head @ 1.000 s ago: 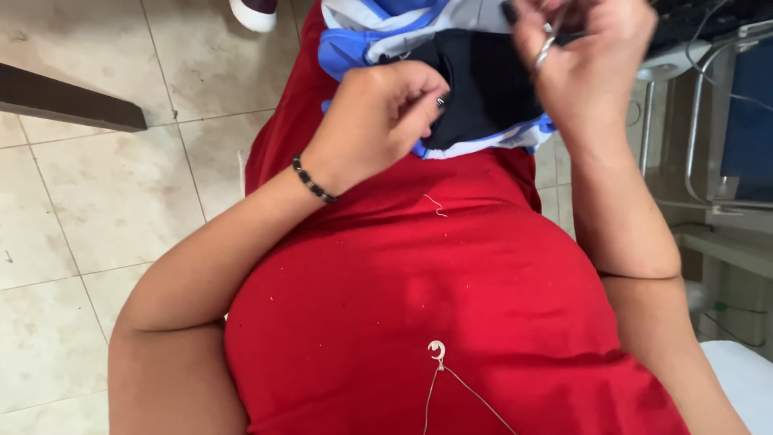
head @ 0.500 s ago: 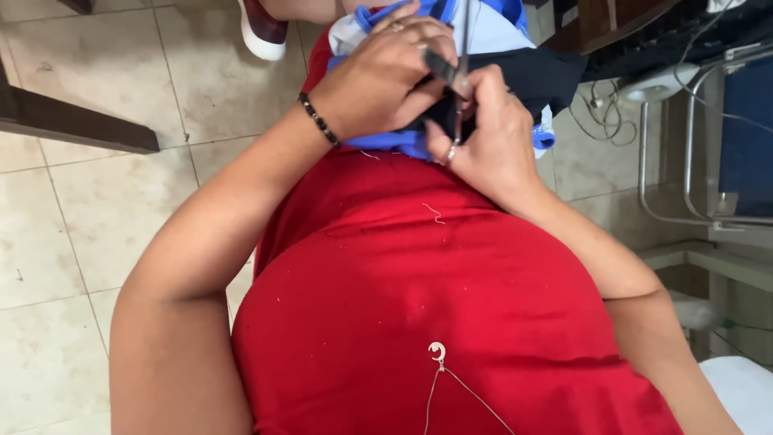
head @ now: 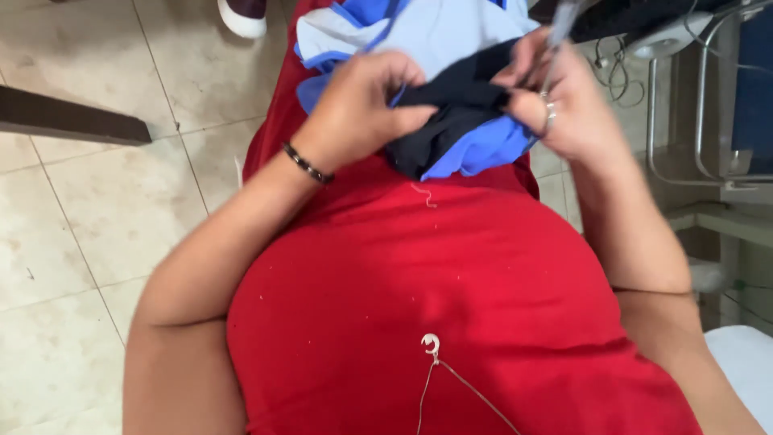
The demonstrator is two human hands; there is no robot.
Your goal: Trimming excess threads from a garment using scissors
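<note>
Red fabric of the wearer's top (head: 451, 306) fills the nearest part of the view, with a small white hook-shaped clasp (head: 431, 345) and a thin thread trailing from it toward 5 o'clock. Beyond it, at 12 o'clock, a bundle of cloth is held over the lap: a dark navy piece (head: 451, 109) lying on bright blue fabric (head: 475, 153) and a pale blue garment (head: 435, 32). The left hand (head: 358, 109), a black beaded bracelet (head: 307, 163) at its wrist, is closed with its fingertips pinching the navy piece. The right hand (head: 560, 105), wearing a ring (head: 549, 117), is curled around a thin, blurred metal tool (head: 560, 32) touching the same piece. Farther off, a tiled floor (head: 97, 209) is seen at 9 o'clock, a shoe (head: 241, 14) at 11 o'clock, and a metal frame (head: 700, 97) at 2 o'clock.
</note>
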